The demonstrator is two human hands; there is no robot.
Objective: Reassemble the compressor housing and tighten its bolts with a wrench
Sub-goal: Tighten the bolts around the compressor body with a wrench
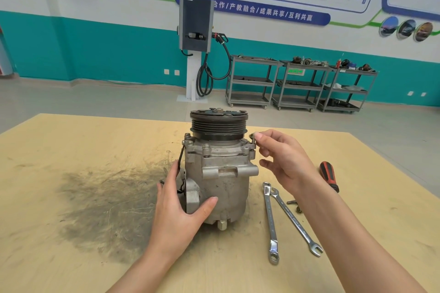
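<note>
The left hand (183, 200) lies open against the compressor (221, 173) upright on the counter (71, 233). The right hand (283, 159) pinches a bolt (252, 140) at the housing's top edge. Started crooked, the bolt could cross-thread; wrenches (283, 221) lie below the right wrist.

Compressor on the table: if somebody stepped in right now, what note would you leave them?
Left hand steadies the compressor, upright on the table.
Right hand pinches a bolt at the housing's top right corner.
Other bolts, like this one, already sit in place.
Two wrenches lie untouched to the right, beside a screwdriver.
Left: seat this bolt, then tighten all with a wrench.
</note>
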